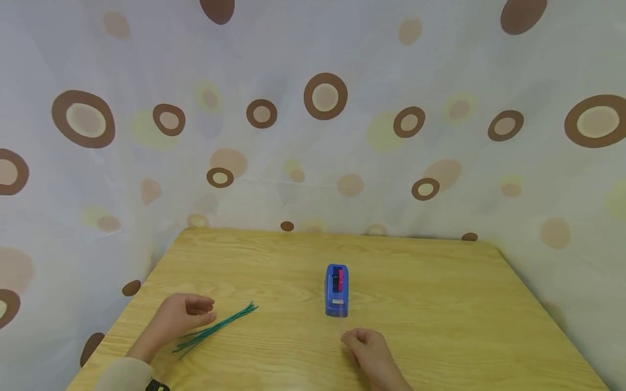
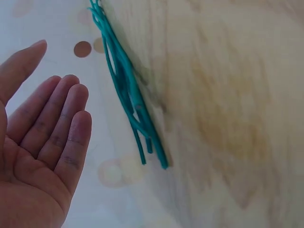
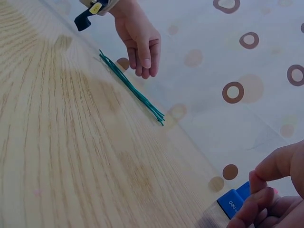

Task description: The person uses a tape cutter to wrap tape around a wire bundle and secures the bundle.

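A blue tape dispenser (image 1: 337, 311) stands upright right of the table's middle in the head view, with a pink-and-black roll core in its top. From its front, a faint clear strip of tape (image 1: 342, 324) runs toward me, its end pinched between thumb and forefinger of my right hand (image 1: 373, 354). To the left, a bundle of thin teal-green stems (image 1: 218, 327) lies slantwise on the wood. My left hand (image 1: 177, 316) hovers just beside the bundle, fingers loosely bent and holding nothing. The left wrist view shows its palm (image 2: 35, 175) bare, apart from the stems.
The light wooden table (image 1: 440, 304) reaches back to a pale curtain (image 1: 283, 49) patterned with brown circles, which also hangs along both sides. A dark band with a yellow mark (image 3: 90, 14) sits at the left wrist.
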